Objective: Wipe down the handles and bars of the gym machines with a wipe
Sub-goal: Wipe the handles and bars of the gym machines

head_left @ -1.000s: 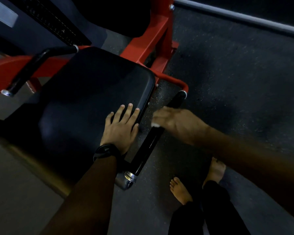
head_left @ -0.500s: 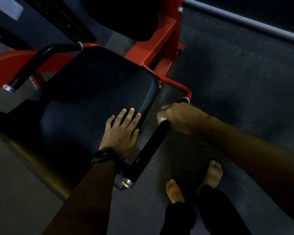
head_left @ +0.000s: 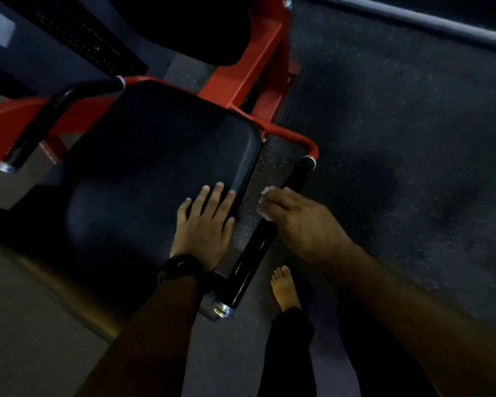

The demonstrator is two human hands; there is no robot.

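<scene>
1. Head view is showing the right hand (head_left: 304,222) pressing a white wipe (head_left: 265,202) around the right handle (head_left: 251,265), just beside the seat's (head_left: 141,167) right edge.
2. The left hand (head_left: 205,224) is lying flat, fingers spread, on the seat near that edge.
3. Judging by this, the work is only partly done: the left handle (head_left: 40,121) is waiting.
4. Against half a second ago, the right hand is sitting lower, baring the grip's far end.

Pressing left hand (head_left: 204,226) flat, fingers spread, on seat pad (head_left: 155,167); curling right hand (head_left: 301,222) round wipe (head_left: 266,214), just right of seat pad.
</scene>
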